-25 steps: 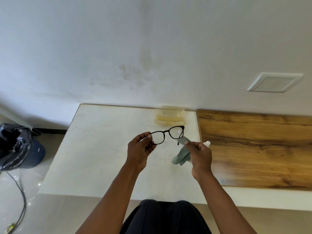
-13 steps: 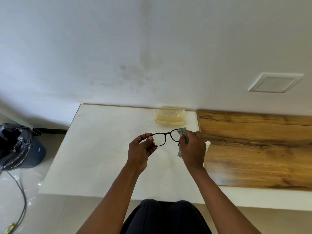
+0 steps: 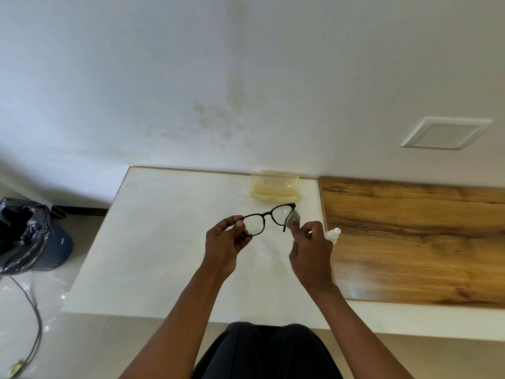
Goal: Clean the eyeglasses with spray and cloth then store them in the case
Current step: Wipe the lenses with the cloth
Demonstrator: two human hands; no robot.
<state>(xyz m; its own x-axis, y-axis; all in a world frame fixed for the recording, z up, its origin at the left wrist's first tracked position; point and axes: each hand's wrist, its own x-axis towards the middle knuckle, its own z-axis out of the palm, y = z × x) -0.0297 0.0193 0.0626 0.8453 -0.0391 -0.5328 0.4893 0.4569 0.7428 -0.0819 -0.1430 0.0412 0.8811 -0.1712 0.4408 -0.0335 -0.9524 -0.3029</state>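
Note:
Black-framed eyeglasses [image 3: 266,218] hang in the air above the white table [image 3: 153,242]. My left hand [image 3: 225,243] pinches their left lens rim. My right hand [image 3: 310,253] pinches a grey-green cloth [image 3: 293,217] at the right edge of the right lens. A translucent yellowish case [image 3: 274,186] lies open by the wall behind the glasses. The small white spray bottle [image 3: 334,234] lies on the table just right of my right hand, partly hidden by it.
A wood-grain board [image 3: 415,236] covers the table's right part. On the floor at the left sit a black bin bag [image 3: 24,233] and a grey cable [image 3: 32,310]. The white wall rises directly behind the table.
My right hand rose with the cloth from beside the bottle to the right lens, covered it, and now sits lower at the lens's right edge. My left hand stayed put.

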